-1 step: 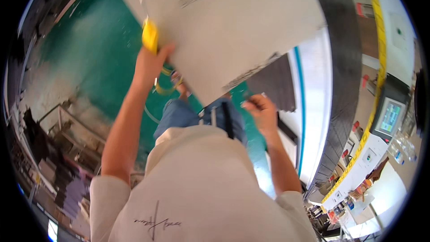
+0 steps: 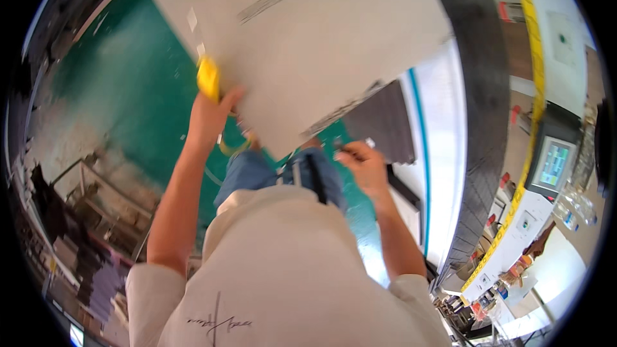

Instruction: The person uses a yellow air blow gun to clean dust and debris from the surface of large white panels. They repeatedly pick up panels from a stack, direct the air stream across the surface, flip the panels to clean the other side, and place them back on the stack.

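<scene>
My left hand is closed on a yellow-handled tool beside the left edge of a large beige board. A narrow pale strip shows beyond the yellow part; the tool's exact kind is blurred. Dark streaks mark the board's face, and its near right edge looks rough and dark. To the right of the board's near corner, my right hand has its fingers pinched around a small dark thing, too small to name. This hand is apart from the board.
A white machine bed with a blue-green stripe and a dark sheet lie to the right. Beyond are a yellow strip and a control screen. Metal frames stand on the left, by the green floor.
The board and the yellow-handled tool sit slightly lower and farther left in the view. My left hand has come nearer to me, and my right hand has shifted left.
</scene>
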A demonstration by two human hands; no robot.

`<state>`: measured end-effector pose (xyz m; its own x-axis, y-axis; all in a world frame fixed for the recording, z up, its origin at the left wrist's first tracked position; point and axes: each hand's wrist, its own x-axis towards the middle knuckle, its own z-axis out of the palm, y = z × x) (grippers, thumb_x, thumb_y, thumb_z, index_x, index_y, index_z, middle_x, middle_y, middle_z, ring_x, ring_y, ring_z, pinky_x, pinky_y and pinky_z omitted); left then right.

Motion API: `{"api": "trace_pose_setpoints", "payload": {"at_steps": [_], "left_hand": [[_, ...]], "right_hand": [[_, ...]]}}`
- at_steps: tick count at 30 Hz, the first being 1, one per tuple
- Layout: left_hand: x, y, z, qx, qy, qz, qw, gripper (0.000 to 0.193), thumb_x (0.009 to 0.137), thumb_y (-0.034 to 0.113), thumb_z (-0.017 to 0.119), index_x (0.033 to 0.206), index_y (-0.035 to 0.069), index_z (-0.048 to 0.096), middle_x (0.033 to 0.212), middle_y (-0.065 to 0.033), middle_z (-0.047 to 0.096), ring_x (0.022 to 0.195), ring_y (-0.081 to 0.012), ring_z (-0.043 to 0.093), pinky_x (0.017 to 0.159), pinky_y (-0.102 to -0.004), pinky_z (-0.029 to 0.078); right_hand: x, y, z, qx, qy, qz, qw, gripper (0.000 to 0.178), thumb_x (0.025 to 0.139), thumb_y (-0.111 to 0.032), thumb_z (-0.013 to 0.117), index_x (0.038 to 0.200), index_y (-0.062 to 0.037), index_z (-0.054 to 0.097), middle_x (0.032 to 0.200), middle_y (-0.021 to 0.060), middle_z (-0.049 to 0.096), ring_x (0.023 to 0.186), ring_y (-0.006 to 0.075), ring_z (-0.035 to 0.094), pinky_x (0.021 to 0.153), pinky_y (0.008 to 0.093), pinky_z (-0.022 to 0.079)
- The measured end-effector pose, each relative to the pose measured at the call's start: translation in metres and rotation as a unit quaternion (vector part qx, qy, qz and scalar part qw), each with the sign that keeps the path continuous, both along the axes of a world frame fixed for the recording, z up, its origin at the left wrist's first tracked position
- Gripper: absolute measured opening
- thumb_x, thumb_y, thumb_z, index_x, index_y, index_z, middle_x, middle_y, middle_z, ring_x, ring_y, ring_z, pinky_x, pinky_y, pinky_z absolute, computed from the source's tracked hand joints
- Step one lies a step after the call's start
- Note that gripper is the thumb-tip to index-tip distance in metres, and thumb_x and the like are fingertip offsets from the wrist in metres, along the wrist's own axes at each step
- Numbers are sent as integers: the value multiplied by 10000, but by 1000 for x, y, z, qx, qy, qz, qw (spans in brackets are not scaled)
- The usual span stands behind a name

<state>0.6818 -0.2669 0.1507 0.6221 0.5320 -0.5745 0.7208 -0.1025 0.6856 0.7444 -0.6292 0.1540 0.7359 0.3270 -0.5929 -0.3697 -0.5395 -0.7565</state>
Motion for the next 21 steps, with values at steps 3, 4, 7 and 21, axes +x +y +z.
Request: {"api": "trace_pose_setpoints", "payload": {"at_steps": [3,4,7,21], "left_hand": [[-18,-58,-2,-102,-9,129,986,288,941,303,739,960,34,638,730,34,559,618,-78,496,555,-269,407],[-15,-66,7,-91,-12,148,985,268,950,303,729,948,52,634,720,47,523,608,-63,464,538,-257,377],[-11,-70,10,-61,-8,155,986,266,973,322,701,938,71,618,709,54,495,595,-58,454,513,-251,357],[3,-86,20,-75,97,203,972,452,1007,492,617,1014,41,591,729,-36,629,557,-127,589,524,-277,482]], "right_hand": [[67,-44,3,-56,-142,71,986,160,878,-65,764,1022,0,742,993,64,725,884,150,666,792,292,522],[100,-58,6,-70,-201,60,975,162,879,-56,750,1031,-4,742,1023,82,731,901,184,671,814,303,518],[213,-108,-1,-124,-254,-77,956,281,943,-113,678,1190,15,720,1027,97,742,922,159,683,838,305,527],[438,-126,-26,-79,-562,210,796,120,889,-90,730,996,-43,757,916,74,678,851,262,652,753,358,519]]}}
